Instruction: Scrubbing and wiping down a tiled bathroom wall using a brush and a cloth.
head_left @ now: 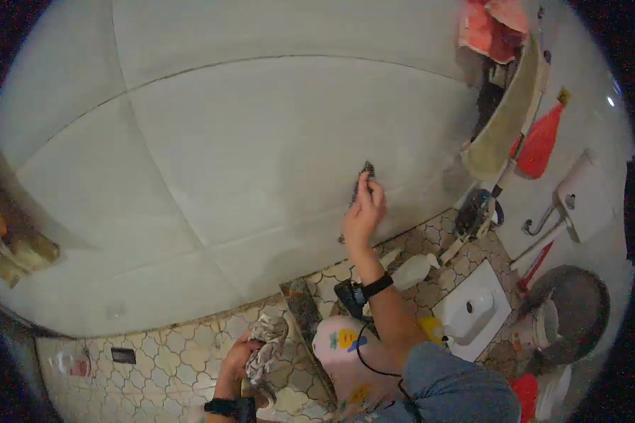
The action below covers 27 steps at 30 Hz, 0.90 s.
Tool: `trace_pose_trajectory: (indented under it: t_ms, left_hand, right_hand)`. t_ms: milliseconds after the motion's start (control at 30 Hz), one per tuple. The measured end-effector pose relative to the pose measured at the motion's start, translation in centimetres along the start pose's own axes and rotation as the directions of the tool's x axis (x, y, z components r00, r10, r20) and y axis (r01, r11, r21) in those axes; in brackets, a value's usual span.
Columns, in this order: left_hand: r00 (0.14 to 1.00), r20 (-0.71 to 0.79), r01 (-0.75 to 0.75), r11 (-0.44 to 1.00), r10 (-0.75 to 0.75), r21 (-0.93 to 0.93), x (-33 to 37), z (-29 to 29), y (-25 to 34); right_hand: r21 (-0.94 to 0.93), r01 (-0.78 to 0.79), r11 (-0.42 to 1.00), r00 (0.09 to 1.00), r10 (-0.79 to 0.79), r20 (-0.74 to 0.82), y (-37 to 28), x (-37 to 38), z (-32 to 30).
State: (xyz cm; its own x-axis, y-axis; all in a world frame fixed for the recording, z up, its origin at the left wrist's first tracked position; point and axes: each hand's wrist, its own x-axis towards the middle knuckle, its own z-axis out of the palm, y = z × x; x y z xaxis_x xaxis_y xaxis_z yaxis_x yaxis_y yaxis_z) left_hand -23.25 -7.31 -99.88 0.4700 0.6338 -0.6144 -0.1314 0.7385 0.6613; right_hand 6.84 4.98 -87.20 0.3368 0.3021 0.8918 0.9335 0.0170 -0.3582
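Note:
My right hand (363, 215) is raised to the large pale wall tiles (261, 141), fingers closed round a dark, speckled scouring pad (367, 168) that looks like steel wool. The pad lies against the wall or very close to it; part of it is behind the fingers. Low on the left, over the patterned floor, my left hand (240, 357) grips a crumpled greyish-white cloth (268, 342). Folds of the cloth hide some of its fingers. Dark bands circle both wrists.
A white squat toilet (492, 310) is set in the floor at right, with a white bottle (414, 271) near the wall. Beyond stand a dark round tub (589, 303) and a pale bucket (540, 328). A floor drain (123, 355) lies at left. A red bag (541, 144) hangs at right.

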Motion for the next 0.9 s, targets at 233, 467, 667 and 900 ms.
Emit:
trace_pose_trajectory:
  t_ms: [233, 467, 667, 900]
  left_hand:
    - [0.996, 0.074, -0.046, 0.993, 0.055, -0.113, 1.5, -1.6, -1.7]
    - [0.999, 0.04, 0.016, 1.0, -0.016, -0.007, 0.5, -0.2, 0.2]
    - [1.0, -0.018, -0.017, 0.997, 0.016, -0.069, -0.3, 0.9, 0.9]
    - [1.0, -0.009, -0.029, 0.996, 0.03, 0.089, -0.7, 1.5, 1.8]
  right_hand:
    - [0.149, 0.099, 0.984, 0.934, -0.144, 0.326, -2.5, -0.7, -0.1]
    - [0.228, 0.02, 0.973, 0.997, -0.036, 0.066, -1.2, 5.5, -1.2]
    - [0.064, -0.106, 0.992, 0.972, 0.117, -0.205, 3.1, 10.5, -1.5]
    - [0.017, 0.072, 0.997, 0.996, -0.071, -0.045, 1.6, 8.3, -1.5]
